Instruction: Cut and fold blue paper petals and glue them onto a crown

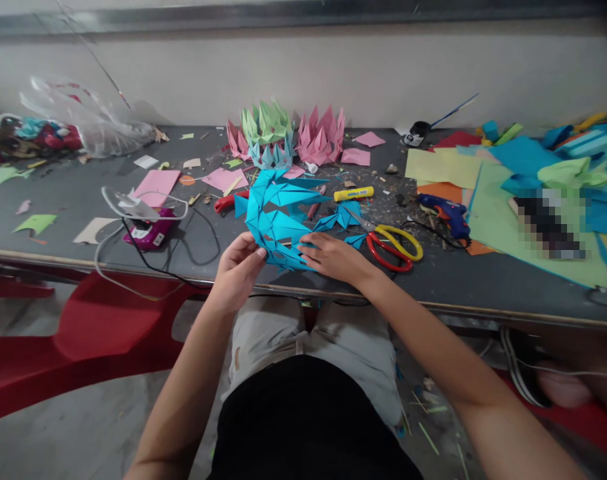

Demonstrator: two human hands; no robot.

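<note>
A blue folded-paper crown (268, 213) with pointed segments is held tilted above the table's front edge. My left hand (240, 268) pinches its lower left edge between thumb and fingers. On the lower right side, my right hand (333, 259) has its fingers closed on the crown, its thumb hidden. Loose blue folded pieces (347, 216) lie just beyond the right hand. Beside them are scissors (394, 247) with one red and one yellow handle, and a yellow glue stick (354, 194).
Finished-looking pink (323, 137), green and light blue paper crowns stand by the wall. A purple power strip (150, 230) with cords sits left. Rightward lie a blue glue gun (446, 215), stacked coloured paper (506, 220) and a black pot (417, 133). A red chair (118, 320) stands below left.
</note>
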